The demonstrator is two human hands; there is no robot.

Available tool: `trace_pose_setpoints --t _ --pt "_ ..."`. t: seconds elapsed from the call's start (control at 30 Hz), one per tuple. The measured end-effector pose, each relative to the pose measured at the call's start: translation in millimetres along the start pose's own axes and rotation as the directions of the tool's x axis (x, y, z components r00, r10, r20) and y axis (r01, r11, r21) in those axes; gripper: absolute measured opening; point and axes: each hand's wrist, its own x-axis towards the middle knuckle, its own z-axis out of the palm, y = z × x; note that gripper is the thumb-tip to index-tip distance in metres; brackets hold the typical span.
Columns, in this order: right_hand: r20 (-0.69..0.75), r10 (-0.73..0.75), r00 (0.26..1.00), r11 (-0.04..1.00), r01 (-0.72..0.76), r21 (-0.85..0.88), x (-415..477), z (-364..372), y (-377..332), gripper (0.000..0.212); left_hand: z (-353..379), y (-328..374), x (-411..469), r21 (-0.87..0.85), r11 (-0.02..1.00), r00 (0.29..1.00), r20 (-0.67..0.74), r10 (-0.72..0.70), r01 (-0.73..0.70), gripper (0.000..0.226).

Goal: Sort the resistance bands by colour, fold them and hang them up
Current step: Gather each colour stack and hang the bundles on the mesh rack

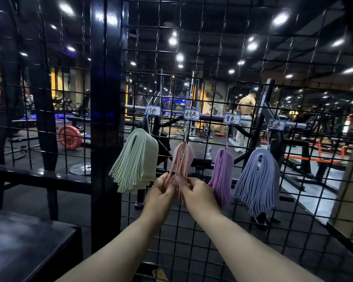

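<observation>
While both hands work at the pink bands (182,159), four folded bundles hang in a row on the black wire grid (212,58).

The left hand (161,188) and the right hand (196,190) meet at the lower strands of the pink bundle, fingers curled and pinching the loops. This bundle hangs between the green bands (135,161) and the purple bands (222,176). The green bundle's lower edge lies just beside the left hand, and the purple one just beside the right, so there is little open grid on either side. The blue bands (257,180) hang farthest right, apart from the hands. Each bundle holds one colour under its own handwritten label (191,114). A thick black post (105,119) bounds the grid on the left.
</observation>
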Motion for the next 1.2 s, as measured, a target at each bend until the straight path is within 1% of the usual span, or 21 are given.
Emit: trace_pose_setpoints --t 0.07,0.13,0.33,0.47,0.6,0.73,0.8,0.9,1.03,1.2 --pt "-0.007 0.029 1.000 0.993 -0.028 0.116 0.1 2.8 1.2 0.052 0.0 1.6 -1.1 -0.035 0.999 0.999 0.034 0.021 -0.019 0.019" --pt "-0.024 0.005 1.000 0.988 -0.001 0.153 1.2 4.7 3.6 0.048 0.3 3.8 -1.9 -0.040 0.998 0.998 0.043 0.039 -0.038 0.018" --pt "-0.017 -0.068 0.998 0.994 0.069 0.081 1.5 7.7 3.9 0.037 0.5 5.5 0.6 -0.075 0.997 0.995 0.092 0.032 -0.025 0.019" --pt "-0.032 -0.039 0.999 0.998 0.040 0.045 7.6 9.6 2.3 0.038 -0.2 0.8 4.3 -0.016 1.000 0.996 0.081 0.023 -0.022 0.033" --pt "-0.082 -0.036 0.996 0.998 0.032 -0.048 8.8 9.8 1.4 0.040 -2.4 1.6 4.0 0.031 0.999 0.995 0.092 0.037 -0.040 0.020" --pt "-0.060 -0.087 0.994 0.990 0.080 -0.118 -4.7 8.9 4.8 0.034 -5.3 0.5 -5.5 -0.057 0.998 0.992 0.127 0.024 -0.017 0.026" --pt "-0.072 -0.089 0.993 0.984 0.077 -0.159 -6.4 9.5 7.0 0.038 -5.6 -0.9 -6.8 -0.051 0.998 0.993 0.112 0.038 -0.033 0.025" --pt "-0.065 -0.069 0.996 0.983 0.056 -0.177 -7.4 12.8 10.4 0.048 -4.6 1.3 -4.1 -0.045 0.998 0.993 0.110 0.038 -0.033 0.028" --pt "-0.015 -0.064 0.998 0.983 0.060 -0.175 -10.4 17.4 13.5 0.047 -4.2 9.1 -0.3 -0.040 0.998 0.995 0.089 0.041 -0.038 0.041" --pt "0.010 -0.077 0.997 0.984 0.078 -0.160 -6.1 20.3 8.3 0.044 -3.1 6.4 -3.2 -0.057 0.998 0.992 0.121 0.043 -0.036 0.037"
